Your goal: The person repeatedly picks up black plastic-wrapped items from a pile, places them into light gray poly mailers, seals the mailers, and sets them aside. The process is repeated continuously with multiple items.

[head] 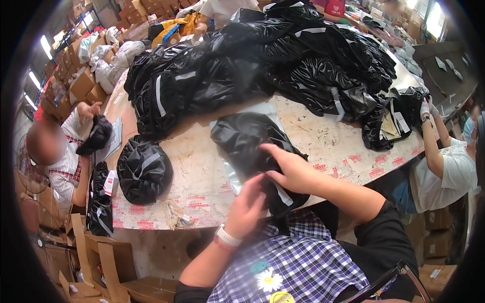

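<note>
A bunched item of shiny black fabric (246, 140) lies before me at the table's near edge, a white strip on its lower part. Beneath it, clear plastic bags (271, 110) stick out at the top and left. My right hand (293, 168) is over the item's right side, thumb and fingers apart. At the item's lower left is my left hand (246, 208), blurred, with a white watch at the wrist; whether it pinches fabric is unclear. Left of these sits a rounded black fabric bundle (144, 170) with a pale strip.
A large heap of black shiny items (242, 64) covers the table's far side. The worn tabletop (185, 151) carries a small packet (176, 214) near its front edge. People work left, right and beyond. Open cardboard boxes (110, 261) stand at lower left.
</note>
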Demonstrator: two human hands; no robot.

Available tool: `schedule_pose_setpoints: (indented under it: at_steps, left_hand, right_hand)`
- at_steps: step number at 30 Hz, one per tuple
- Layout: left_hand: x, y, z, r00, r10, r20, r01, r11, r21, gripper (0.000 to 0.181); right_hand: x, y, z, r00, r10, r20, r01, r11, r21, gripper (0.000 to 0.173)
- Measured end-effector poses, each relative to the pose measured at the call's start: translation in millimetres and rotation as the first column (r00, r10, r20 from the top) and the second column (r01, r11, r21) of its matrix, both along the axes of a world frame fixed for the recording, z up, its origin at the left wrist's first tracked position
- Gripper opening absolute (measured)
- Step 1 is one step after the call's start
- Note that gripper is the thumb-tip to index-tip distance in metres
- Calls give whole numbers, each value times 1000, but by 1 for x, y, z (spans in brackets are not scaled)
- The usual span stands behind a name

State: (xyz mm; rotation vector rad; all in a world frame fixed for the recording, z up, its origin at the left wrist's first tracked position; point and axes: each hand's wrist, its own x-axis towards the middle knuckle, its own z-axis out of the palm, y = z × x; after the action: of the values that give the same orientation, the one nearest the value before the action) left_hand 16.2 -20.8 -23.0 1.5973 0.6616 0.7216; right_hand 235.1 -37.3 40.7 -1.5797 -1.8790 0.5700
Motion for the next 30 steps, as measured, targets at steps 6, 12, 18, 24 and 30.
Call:
schedule_pose_setpoints:
  at_steps: [6,12,18,24,30]
  left_hand:
    - [19,11,5,884,445,143,-467,825,317,40]
    - [-27,43,-73,824,454,339,-410,891,-198,85]
    - [-24,17,32,822,521,228,-495,853,-165,89]
    - [-17,39,25,865,499,-48,-445,809,384,49]
    - [55,93,-1,771,529,-353,-75,627,776,41]
  right_hand:
    - [-49,23,91,825,448,-344,-260,842,473,34]
    - [-47,50,190,384,865,-324,-120,394,911,35]
    - [47,9,101,545,98,-832,447,806,388,25]
    - [120,-62,-42,821,-571,-22,569,812,132,34]
    - [97,-65,-33,661,-635,400,415,754,510,45]
